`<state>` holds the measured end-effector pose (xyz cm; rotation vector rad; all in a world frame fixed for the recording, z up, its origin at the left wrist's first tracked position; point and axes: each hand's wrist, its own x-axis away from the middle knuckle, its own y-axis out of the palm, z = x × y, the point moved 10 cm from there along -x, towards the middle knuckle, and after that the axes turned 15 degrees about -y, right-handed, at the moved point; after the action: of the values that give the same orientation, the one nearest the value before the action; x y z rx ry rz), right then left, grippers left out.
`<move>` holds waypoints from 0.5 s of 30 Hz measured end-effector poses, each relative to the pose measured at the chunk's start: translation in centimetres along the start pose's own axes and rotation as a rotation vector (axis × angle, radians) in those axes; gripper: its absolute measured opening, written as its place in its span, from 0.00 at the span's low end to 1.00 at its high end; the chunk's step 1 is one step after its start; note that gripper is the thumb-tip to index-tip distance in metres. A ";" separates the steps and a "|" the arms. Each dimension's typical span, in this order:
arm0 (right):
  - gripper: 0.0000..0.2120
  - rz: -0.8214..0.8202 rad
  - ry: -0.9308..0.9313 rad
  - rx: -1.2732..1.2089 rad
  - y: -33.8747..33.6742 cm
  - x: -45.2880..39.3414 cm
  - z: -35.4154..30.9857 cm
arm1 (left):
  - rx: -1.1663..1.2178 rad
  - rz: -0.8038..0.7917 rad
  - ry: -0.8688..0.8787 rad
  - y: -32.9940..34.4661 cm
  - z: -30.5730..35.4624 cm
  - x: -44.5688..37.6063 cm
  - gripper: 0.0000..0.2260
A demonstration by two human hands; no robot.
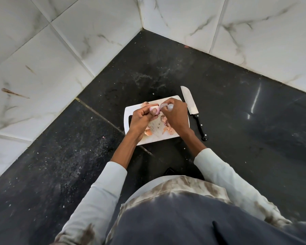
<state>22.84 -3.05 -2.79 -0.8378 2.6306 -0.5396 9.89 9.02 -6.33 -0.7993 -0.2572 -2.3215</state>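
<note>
A small, round, pink-and-white onion (155, 109) is held just above the far half of the white rectangular plastic cutting board (131, 112), which lies on the black stone bench (237, 124). The left hand (141, 119) curls round the onion from the board's left side, with the thumb laid across the near face and the fingers cupping it from behind.

The right hand (175, 114) comes in from the board's right side and meets the onion almost knuckle to knuckle. Its fingertips pinch a pale, thin strip of onion skin (164, 105) that runs from the onion's right flank towards the board's far right corner. The strip lies roughly along the board's long edge, so the peeling pull probably has to go rightward, away from the left hand, while that hand keeps the bulb from turning.

Orange-brown papery peel scraps (168, 129) lie on the board beneath both wrists. A black-handled steel knife (193, 110) rests on the bench just beside the board's right edge, untouched, its tip pointing away from the person.
</note>
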 end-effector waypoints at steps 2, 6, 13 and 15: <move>0.05 -0.011 0.014 0.006 0.1 0.1 0.9 | 0.185 -0.051 -0.111 0.0 -1.4 -0.3 0.16; 0.08 0.017 0.048 0.023 -0.9 0.1 3.0 | 0.464 -0.164 -0.237 -0.2 -3.0 0.4 0.20; 0.12 -0.115 0.049 0.162 1.4 0.9 4.5 | 0.542 -0.232 -0.268 -1.4 -3.3 1.1 0.20; 0.16 -0.178 0.048 0.177 2.3 1.3 4.7 | 0.562 -0.201 -0.261 -2.2 -3.3 0.9 0.20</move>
<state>22.64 -3.25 -8.16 -1.0188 2.5179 -0.8354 6.33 8.94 -8.34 -0.8040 -1.0926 -2.1461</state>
